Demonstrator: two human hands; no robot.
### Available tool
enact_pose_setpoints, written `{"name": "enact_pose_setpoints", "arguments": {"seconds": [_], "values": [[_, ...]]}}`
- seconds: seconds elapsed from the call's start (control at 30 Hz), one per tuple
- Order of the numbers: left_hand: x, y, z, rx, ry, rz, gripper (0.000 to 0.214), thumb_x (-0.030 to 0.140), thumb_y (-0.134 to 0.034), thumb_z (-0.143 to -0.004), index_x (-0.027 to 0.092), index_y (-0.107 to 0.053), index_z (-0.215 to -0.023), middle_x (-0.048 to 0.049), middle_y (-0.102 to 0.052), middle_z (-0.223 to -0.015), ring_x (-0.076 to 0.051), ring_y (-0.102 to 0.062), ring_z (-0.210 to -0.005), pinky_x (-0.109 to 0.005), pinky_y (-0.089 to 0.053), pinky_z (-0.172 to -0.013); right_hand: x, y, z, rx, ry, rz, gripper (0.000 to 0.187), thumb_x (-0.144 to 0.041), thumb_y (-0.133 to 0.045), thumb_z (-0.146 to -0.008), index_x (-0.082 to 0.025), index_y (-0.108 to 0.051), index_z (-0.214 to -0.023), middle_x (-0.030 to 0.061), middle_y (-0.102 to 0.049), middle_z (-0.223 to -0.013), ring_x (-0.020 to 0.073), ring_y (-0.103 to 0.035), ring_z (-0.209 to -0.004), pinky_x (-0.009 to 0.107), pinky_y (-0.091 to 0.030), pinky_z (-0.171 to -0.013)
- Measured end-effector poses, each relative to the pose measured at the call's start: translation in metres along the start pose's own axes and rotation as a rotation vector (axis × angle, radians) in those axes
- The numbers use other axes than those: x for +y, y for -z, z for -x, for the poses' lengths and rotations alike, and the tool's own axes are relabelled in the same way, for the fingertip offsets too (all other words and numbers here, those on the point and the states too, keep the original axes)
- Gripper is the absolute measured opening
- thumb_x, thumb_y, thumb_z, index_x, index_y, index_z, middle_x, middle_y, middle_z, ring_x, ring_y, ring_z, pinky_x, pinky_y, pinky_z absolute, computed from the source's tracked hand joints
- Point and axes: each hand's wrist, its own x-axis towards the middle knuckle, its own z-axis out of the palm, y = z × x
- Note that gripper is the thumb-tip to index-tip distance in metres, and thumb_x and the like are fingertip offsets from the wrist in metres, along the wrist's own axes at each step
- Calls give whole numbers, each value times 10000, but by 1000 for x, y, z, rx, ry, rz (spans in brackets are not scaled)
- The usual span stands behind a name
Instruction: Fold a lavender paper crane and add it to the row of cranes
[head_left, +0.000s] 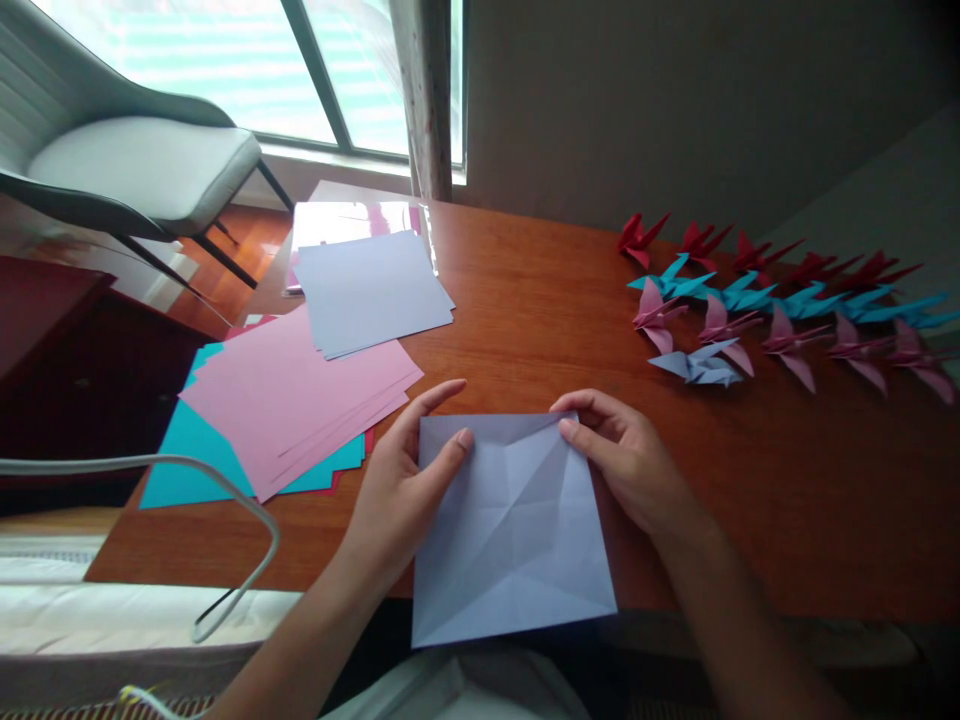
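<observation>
A pale blue-grey square sheet of origami paper (517, 540) is unfolded, with crossing creases over its surface. It is tilted above the table's front edge, its near edge towards my lap. My right hand (630, 450) pinches the top right corner between thumb and fingers. At the top left, my left hand (405, 480) supports the sheet, thumb on the face and index finger raised apart beyond the edge; its other fingers are hidden. Beyond my right hand sits a pale blue paper crane (701, 365), close to rows of pink cranes (795, 345), turquoise cranes (742, 290) and red cranes (701, 243).
On the wooden table (517, 320), pink sheets (315, 390) overlap turquoise sheets (195, 460) at the left. Pale sheets (375, 290) lie partly over a shiny packet (352, 220). A white cable (262, 520) loops at the front left, and a chair (142, 165) stands near the window.
</observation>
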Motion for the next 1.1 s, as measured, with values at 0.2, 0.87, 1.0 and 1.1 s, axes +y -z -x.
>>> {"name": "enact_pose_setpoints", "arguments": {"seconds": [0.2,0.87,1.0,1.1], "values": [[-1,-6,-1,6,-116,-117,454,269,-599,-933,219,-539,-1381,-85,-634,-1374,-220,-687,-1071,-307,-588,-817,-2,-14,16,33,-98,-93,301,-436,-745,-788,-250,-583,-962,1,-666,-789,183,-637,-644,286,-516,-547],[-11,-10,-4,-95,-643,-1153,396,271,-499,-972,88,-599,-1309,-212,-600,-1306,-361,-559,-1120,-490,-490,-866,5,-12,17,323,307,768,112,-246,-628,-889,-245,-655,-997,84,-741,-1055,293,-709,-992,423,-553,-842],[-12,-8,-5,-122,-653,-1195,436,287,-467,-980,99,-570,-1360,-209,-585,-1317,-358,-546,-1118,-487,-469,-853,8,-8,24,320,277,852,164,-267,-637,-895,-244,-653,-1057,84,-733,-1043,296,-704,-942,429,-546,-803],[-11,-5,-6,-127,-643,-1213,476,339,-472,-981,96,-549,-1383,-210,-575,-1320,-363,-529,-1136,-489,-455,-863,10,-5,31,334,253,833,131,-283,-657,-883,-245,-653,-1009,67,-742,-957,267,-697,-785,402,-546,-703]]}}
